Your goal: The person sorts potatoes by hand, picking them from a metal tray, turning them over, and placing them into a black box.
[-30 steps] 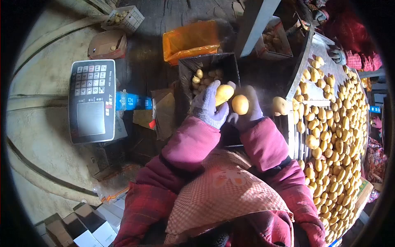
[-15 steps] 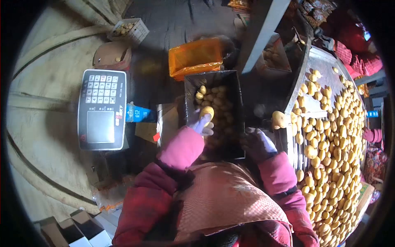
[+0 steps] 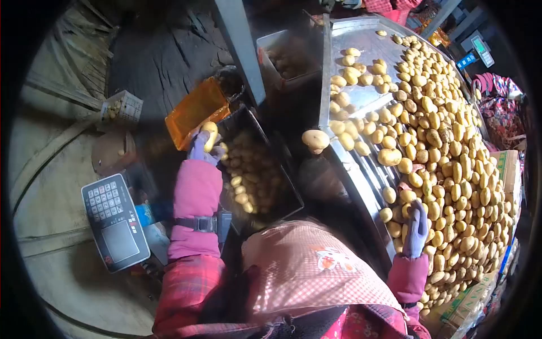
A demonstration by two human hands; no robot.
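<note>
In my gloved left hand is a yellow potato, gripped over the left rim of a black-lined crate. Loose potatoes lie inside that crate, partly in shadow. My right hand, also gloved, has reached onto the metal sorting table. Its fingers are stretched out among the heaped potatoes, touching some at the near left edge of the pile. Whether one sits under the fingers is hard to see.
An orange-lined crate stands just beyond the black one. A digital scale is at left. One large potato rests at the table's corner. A metal post rises behind. Another person's red sleeve shows at the far side.
My view has turned right. My right hand has moved from the crate's right side onto the potatoes on the table. The left hand still holds its potato, now over the crate's left rim.
</note>
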